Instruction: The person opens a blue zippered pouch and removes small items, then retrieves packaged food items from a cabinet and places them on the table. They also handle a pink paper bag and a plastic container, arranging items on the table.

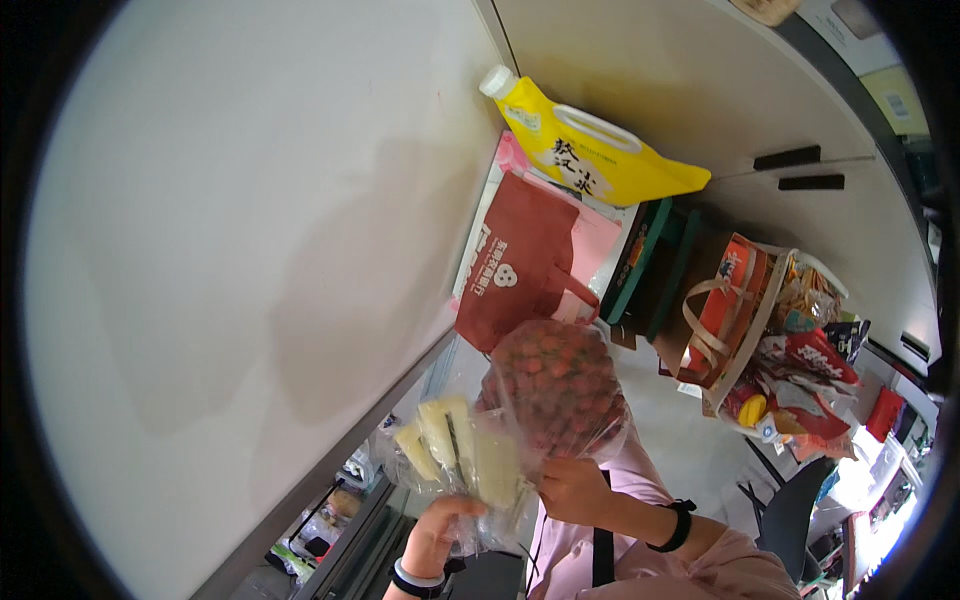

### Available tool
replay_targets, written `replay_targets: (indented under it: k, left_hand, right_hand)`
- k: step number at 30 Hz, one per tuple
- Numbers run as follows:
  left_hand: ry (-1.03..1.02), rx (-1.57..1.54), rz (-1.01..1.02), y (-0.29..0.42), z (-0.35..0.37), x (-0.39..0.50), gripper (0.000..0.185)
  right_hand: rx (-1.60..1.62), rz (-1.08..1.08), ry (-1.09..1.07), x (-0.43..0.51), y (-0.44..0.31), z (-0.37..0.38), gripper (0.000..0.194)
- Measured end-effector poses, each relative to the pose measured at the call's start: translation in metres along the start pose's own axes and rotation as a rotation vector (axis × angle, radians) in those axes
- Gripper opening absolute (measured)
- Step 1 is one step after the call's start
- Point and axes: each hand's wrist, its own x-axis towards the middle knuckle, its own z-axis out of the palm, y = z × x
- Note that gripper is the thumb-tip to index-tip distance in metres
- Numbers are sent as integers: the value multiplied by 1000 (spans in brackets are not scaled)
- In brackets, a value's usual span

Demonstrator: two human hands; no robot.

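My left hand grips the lower part of a clear plastic bag that holds several pale yellow, stick-like food pieces. To its right, my right hand has its fingers closed on clear plastic film. Which bag that film belongs to is hard to tell. Just beyond my right hand is a large clear plastic bag of small red fruits, with bits of green among them. The pale pieces partly overlap its lower left side. What carries the weight of the fruit bag is hidden.
A white panel fills the left, with bagged food below its dark edge. Ahead stand a red cloth bag, a yellow spouted pouch and green-edged boxes. Right are a full basket and a dark chair.
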Motion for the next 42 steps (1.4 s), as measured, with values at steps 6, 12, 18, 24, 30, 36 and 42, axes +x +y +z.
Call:
replay_targets:
  k: [6,12,18,24,30,36,42]
  left_hand:
    - [153,-272,-133,-66,-24,-40,35]
    - [25,-776,-393,-134,-59,-29,62]
    - [154,-871,-349,-180,-62,-43,63]
    - [114,-933,-216,-215,-49,-52,68]
    - [152,-869,-240,-233,-40,-68,68]
    - [146,-981,-224,-214,-26,-65,57]
    - [429,-579,-491,-171,-34,-70,56]
  right_hand:
    - [9,-94,-127,-35,-21,57,11]
    - [-61,-207,-148,-48,-29,109,7]
    - [-102,-250,-201,-59,-26,139,10]
    - [-25,-116,-150,-69,-17,148,4]
    - [45,-56,-119,-76,-7,152,13]
    - [41,-142,-108,-72,-2,147,14]
    - [58,-177,-200,-71,-2,142,9]
